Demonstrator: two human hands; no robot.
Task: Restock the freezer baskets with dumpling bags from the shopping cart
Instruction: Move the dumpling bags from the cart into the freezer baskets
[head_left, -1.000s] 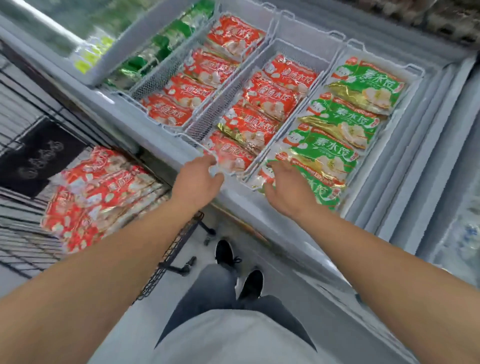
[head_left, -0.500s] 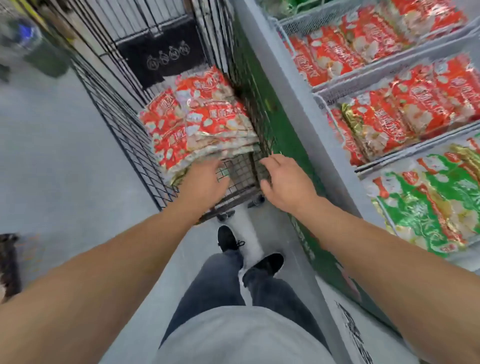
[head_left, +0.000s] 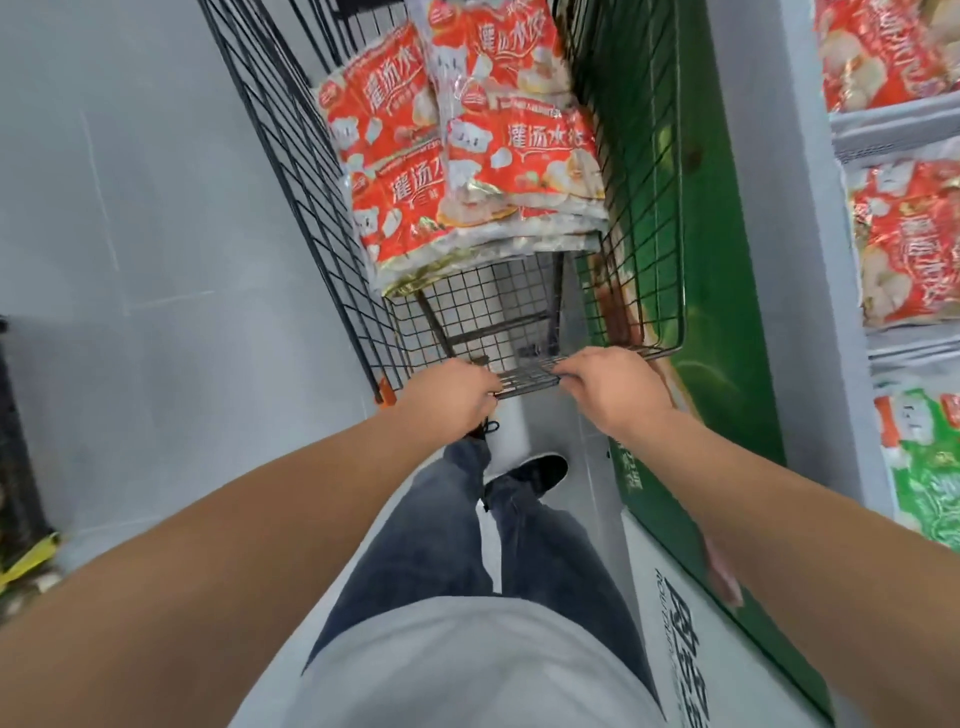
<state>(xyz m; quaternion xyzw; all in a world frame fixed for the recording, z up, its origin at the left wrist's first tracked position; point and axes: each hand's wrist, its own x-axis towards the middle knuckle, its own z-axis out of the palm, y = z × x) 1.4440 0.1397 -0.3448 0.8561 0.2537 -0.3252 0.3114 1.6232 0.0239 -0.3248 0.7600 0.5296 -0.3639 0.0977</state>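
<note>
The near rim of the wire shopping cart (head_left: 524, 379) is gripped by the left hand (head_left: 452, 397) and right hand (head_left: 608, 392). Red dumpling bags (head_left: 483, 171) are stacked inside, over grey floor (head_left: 130, 234); the freezer (head_left: 737, 234) is alongside on the right.

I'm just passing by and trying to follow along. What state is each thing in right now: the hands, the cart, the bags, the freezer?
Left hand: grips the cart's near rim.
Right hand: grips the same rim.
Shopping cart: beside the freezer, partly loaded.
Red dumpling bags: stacked in the cart's far end.
Freezer baskets: hold red bags.
Green bag: lying in the freezer.
</note>
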